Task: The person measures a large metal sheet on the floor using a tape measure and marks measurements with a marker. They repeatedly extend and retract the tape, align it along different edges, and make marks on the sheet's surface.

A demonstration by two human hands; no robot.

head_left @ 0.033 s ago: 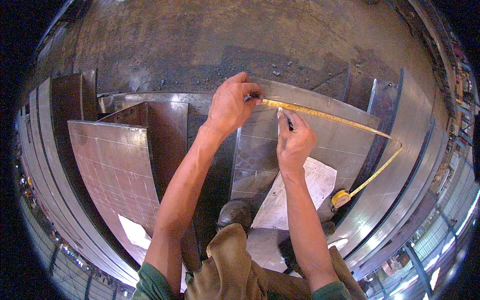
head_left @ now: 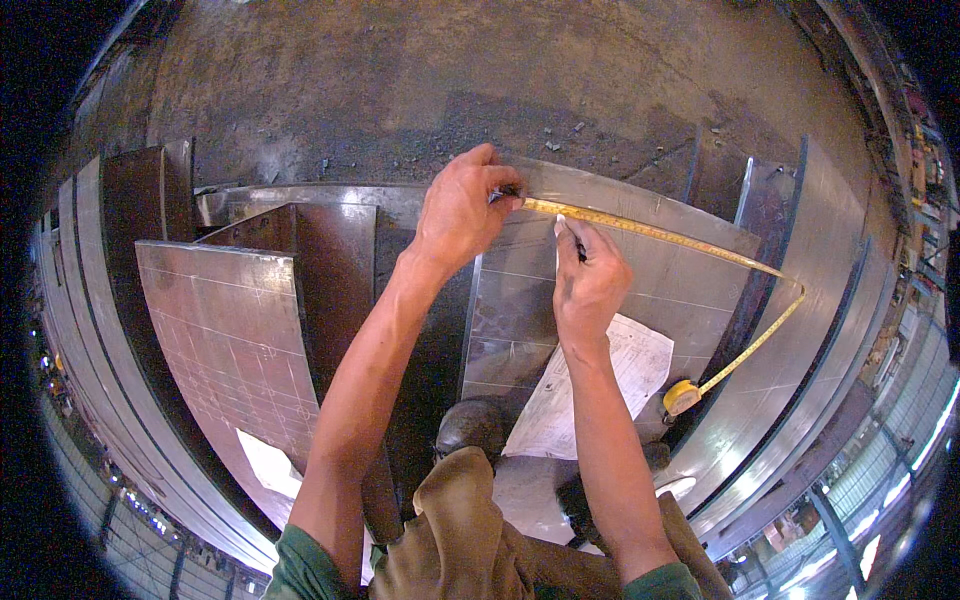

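Observation:
My left hand (head_left: 462, 205) pinches the end of a yellow tape measure (head_left: 682, 398) near the far edge of a steel plate (head_left: 640, 280). The tape's blade runs rightward across the plate, bends over past its right side, and comes back to the yellow case lying at the lower right. My right hand (head_left: 594, 285) is closed on a white piece of chalk (head_left: 559, 228), its tip just below the blade. Thin white lines cross the plate. Below my right wrist lies a printed paper sheet (head_left: 600, 385), partly covered by my forearm.
A second marked steel plate (head_left: 225, 330) stands to the left, with a white paper (head_left: 268, 462) on it. Long steel beams (head_left: 90, 330) line both sides. Beyond the plates is a dirty floor (head_left: 480, 70) with small debris. A dark boot (head_left: 470, 428) shows between the plates.

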